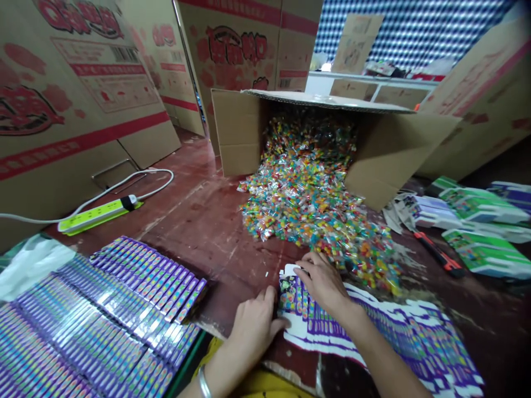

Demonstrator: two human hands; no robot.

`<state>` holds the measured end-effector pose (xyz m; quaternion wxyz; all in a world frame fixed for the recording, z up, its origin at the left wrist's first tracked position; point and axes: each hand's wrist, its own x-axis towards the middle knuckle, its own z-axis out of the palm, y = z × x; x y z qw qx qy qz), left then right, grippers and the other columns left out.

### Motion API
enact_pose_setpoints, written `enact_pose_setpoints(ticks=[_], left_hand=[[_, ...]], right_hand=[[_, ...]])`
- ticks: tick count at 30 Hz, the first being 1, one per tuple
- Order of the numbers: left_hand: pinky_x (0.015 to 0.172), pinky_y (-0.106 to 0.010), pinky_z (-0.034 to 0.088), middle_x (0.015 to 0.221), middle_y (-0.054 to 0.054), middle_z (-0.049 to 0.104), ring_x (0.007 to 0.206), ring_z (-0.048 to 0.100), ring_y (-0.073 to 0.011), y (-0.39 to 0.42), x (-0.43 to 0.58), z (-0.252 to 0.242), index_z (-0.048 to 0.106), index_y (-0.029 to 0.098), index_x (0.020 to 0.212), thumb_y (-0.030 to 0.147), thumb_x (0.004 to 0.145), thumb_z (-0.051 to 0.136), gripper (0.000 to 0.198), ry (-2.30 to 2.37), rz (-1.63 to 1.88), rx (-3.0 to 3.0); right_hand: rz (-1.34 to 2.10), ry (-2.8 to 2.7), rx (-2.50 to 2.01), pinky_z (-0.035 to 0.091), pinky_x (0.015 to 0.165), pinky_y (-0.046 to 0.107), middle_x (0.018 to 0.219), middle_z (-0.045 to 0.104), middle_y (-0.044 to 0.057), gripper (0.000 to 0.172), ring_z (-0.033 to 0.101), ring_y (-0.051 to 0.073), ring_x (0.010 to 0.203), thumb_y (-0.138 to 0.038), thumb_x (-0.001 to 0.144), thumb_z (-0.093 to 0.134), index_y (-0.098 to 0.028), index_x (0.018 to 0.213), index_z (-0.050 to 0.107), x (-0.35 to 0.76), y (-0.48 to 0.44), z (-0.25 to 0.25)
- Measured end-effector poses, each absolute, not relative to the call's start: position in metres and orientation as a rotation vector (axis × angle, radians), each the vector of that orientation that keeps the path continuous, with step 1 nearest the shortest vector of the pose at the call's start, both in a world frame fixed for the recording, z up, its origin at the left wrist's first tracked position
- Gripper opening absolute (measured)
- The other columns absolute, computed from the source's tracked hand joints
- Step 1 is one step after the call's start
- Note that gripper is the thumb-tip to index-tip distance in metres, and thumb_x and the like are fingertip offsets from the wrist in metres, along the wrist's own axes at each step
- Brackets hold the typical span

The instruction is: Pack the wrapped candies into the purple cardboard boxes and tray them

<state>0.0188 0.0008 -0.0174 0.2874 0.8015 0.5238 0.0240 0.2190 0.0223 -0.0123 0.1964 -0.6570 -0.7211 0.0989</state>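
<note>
A long overlapping row of flat purple cartons (398, 337) with white flaps lies on the red-brown surface before me. My right hand (326, 283) rests on the row's left end, its fingers bent over the white top flap of the nearest carton (292, 293). Beside that same end is my left hand (254, 323), thumb apart from its curled fingers and tip touching the lower white flap. Nothing shows between those fingers. Just beyond my right hand spreads a heap of small clear packets (307, 193) with colourful candies, spilling from a cardboard box (240, 132) on its side.
Filled purple packs (95, 326) stand in tight rows at the left. Behind them lies a yellow-green power strip (99, 215) with a white cord. A red-and-black box cutter (440, 254) lies near green cartons (485, 254) at the right. Large printed boxes (74, 83) rise behind.
</note>
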Motion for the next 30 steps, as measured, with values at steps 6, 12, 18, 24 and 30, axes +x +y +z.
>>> enact_pose_setpoints(ticks=[6,12,18,24,30], left_hand=[[0.067,-0.029,0.043,0.086,-0.004,0.067,0.079,0.065,-0.0242,0.006,0.006,-0.012,0.053,0.020,0.094,0.043,0.082,0.068,0.030,1.390,0.319,1.988],[0.064,-0.022,0.042,0.070,0.001,0.058,0.066,0.056,-0.0137,0.010,-0.010,0.009,0.059,0.016,0.078,0.049,0.076,0.075,0.037,0.695,0.631,1.015],[0.084,-0.035,0.051,0.098,-0.011,0.073,0.089,0.071,-0.0250,-0.006,-0.007,0.012,0.067,0.016,0.114,0.037,0.071,0.083,0.049,0.420,0.587,0.590],[0.091,-0.037,0.050,0.105,-0.013,0.073,0.099,0.069,-0.0258,-0.003,-0.015,0.012,0.070,0.016,0.116,0.032,0.076,0.079,0.045,0.437,0.598,0.615],[0.082,-0.034,0.050,0.095,-0.008,0.071,0.089,0.066,-0.0245,-0.004,-0.027,0.018,0.073,0.017,0.112,0.044,0.064,0.085,0.057,0.522,0.548,0.844]], right_hand=[[0.686,-1.730,-1.605,0.049,0.072,0.030,0.083,0.064,0.002,0.018,0.061,0.018,0.077,-0.030,0.096,0.055,-0.021,0.088,0.068,0.224,0.012,0.006],[1.185,-1.355,-1.324,0.044,0.054,0.023,0.066,0.057,-0.004,0.023,0.056,0.011,0.053,-0.038,0.093,0.059,-0.019,0.081,0.063,0.208,-0.004,0.027],[0.754,-1.520,-1.398,0.050,0.070,0.027,0.085,0.064,0.002,0.017,0.062,0.016,0.074,-0.032,0.095,0.057,-0.022,0.106,0.066,0.190,-0.020,0.027],[0.661,-1.996,-1.318,0.047,0.071,0.027,0.086,0.063,0.001,0.052,0.060,0.015,0.073,-0.021,0.096,0.053,-0.030,0.146,0.042,0.184,-0.042,0.034],[1.146,-1.931,-1.348,0.043,0.060,0.022,0.069,0.062,-0.004,0.026,0.057,0.013,0.062,-0.025,0.089,0.062,-0.027,0.114,0.067,0.192,-0.039,0.055]])
